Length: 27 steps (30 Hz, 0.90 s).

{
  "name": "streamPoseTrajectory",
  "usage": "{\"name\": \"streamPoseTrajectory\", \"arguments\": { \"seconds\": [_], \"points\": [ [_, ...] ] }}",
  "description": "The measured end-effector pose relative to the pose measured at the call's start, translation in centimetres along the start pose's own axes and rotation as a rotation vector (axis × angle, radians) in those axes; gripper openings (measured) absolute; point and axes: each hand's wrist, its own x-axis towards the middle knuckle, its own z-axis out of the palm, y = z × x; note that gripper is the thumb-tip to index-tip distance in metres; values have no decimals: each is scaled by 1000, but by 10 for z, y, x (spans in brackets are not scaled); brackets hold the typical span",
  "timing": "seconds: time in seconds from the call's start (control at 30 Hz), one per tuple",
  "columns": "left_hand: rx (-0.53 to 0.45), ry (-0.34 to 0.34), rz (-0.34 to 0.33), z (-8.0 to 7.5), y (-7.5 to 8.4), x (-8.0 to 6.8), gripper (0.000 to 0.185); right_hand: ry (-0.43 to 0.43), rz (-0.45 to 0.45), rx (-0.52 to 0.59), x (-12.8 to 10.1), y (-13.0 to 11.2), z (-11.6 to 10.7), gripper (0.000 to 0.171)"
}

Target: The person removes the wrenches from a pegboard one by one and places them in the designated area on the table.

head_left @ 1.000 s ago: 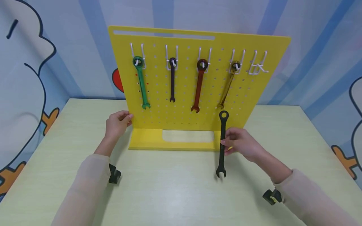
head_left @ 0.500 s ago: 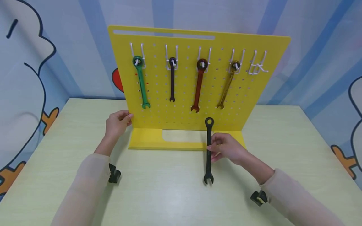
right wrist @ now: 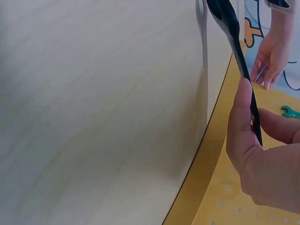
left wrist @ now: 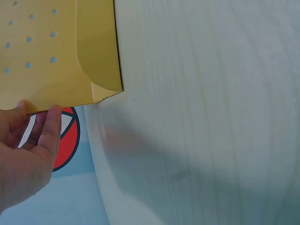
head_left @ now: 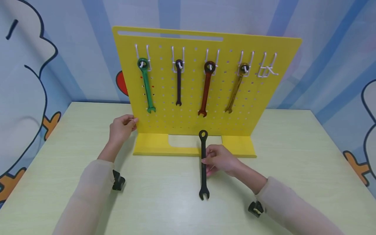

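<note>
I pinch the black wrench [head_left: 203, 164] at mid-shaft with my right hand [head_left: 218, 160], just above the table [head_left: 164, 202] in front of the pegboard [head_left: 205, 85] base; its long axis runs near to far, ring end far, open jaw toward me. My left hand [head_left: 121, 129] grips the board's left edge, fingers curled round it to steady it. I judge I'm carrying the wrench, and next I'd need to lift the ring onto the bare hook [head_left: 268, 69] at far right.
</note>
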Motion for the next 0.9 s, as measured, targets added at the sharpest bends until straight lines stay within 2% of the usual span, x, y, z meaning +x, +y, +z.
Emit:
{"name": "streamPoseTrajectory", "arguments": {
  "seconds": [0.03, 0.07, 0.4, 0.9],
  "points": [
    [1, 2, 5, 0, 0, -1, 37, -7, 0, -2, 1, 0, 3, 9],
    [-4, -15, -17, -4, 11, -9, 34, -15, -3, -2, 2, 0, 6, 9],
    [2, -12, -20, -2, 9, -7, 33, -103, -18, -1, 10, -3, 36, 7],
    [-21, -15, -26, -4, 10, -7, 33, -217, 25, 8, 15, -9, 71, 7]
  ]
}}
